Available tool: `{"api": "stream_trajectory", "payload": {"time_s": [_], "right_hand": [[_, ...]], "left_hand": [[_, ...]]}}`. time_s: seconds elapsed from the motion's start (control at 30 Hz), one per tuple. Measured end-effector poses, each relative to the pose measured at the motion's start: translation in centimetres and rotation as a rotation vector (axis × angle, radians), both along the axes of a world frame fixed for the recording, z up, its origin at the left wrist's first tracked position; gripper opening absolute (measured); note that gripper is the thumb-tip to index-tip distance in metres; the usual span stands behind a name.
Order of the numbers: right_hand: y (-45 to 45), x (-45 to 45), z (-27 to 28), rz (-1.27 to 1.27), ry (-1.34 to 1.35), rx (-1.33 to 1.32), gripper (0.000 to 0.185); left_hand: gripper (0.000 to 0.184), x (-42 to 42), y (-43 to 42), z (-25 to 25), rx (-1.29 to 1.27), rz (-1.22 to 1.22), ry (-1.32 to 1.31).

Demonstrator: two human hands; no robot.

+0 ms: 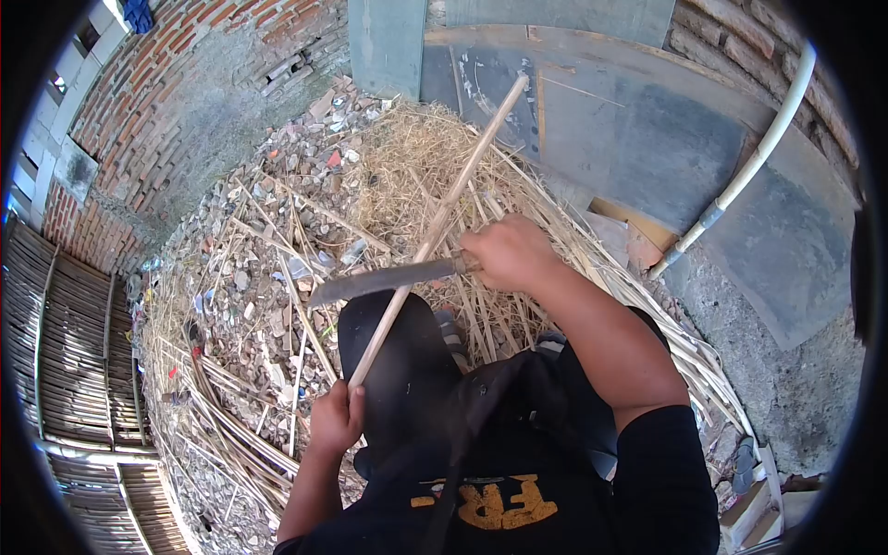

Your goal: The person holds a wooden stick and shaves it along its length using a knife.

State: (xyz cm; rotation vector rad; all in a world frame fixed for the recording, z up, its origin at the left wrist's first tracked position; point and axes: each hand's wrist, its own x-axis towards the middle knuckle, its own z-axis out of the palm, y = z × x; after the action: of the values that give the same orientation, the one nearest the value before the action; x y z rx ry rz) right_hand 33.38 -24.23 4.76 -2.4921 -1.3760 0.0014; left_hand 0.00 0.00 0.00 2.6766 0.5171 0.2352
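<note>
We see a long pale stick slanting from near left to far right over the person's dark-clad left knee. The left hand is closed around its near end, thumb up against the wood. The right hand, curled into a fist, grips the handle of a broad knife whose blade crosses the stick at about mid-length, its tip to the left; we cannot tell whether the edge touches the wood. Beyond the knee we find stony rubble strewn with thin strips, and farther off a heap of dry straw. Grey panels stand at the far right, with a pale pole leaning before them. At the far left we see a brick wall, and nearer, a slatted screen.
</note>
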Motion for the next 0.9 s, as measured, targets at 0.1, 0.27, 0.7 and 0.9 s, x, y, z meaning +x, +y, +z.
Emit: {"api": "stream_trajectory", "payload": {"time_s": [0.1,0.27,0.7,0.9], "right_hand": [[-0.6,1.5,0.1,-0.032,-0.003,-0.007,0.025],[-1.5,4.1,-1.1,-0.338,0.142,0.114,0.017],[-1.0,4.3,-1.1,-0.356,0.219,0.181,0.015],[-1.2,3.7,-1.1,-0.32,0.093,0.174,0.021]], "left_hand": [[0.035,0.9,-0.8,-1.2,-0.016,0.008,-0.026],[0.036,0.4,0.1,0.0,-0.019,-0.001,-0.036],[0.041,0.2,0.3,-0.2,-0.008,0.032,-0.046],[0.042,0.7,0.3,0.4,-0.09,0.054,-0.039]]}}
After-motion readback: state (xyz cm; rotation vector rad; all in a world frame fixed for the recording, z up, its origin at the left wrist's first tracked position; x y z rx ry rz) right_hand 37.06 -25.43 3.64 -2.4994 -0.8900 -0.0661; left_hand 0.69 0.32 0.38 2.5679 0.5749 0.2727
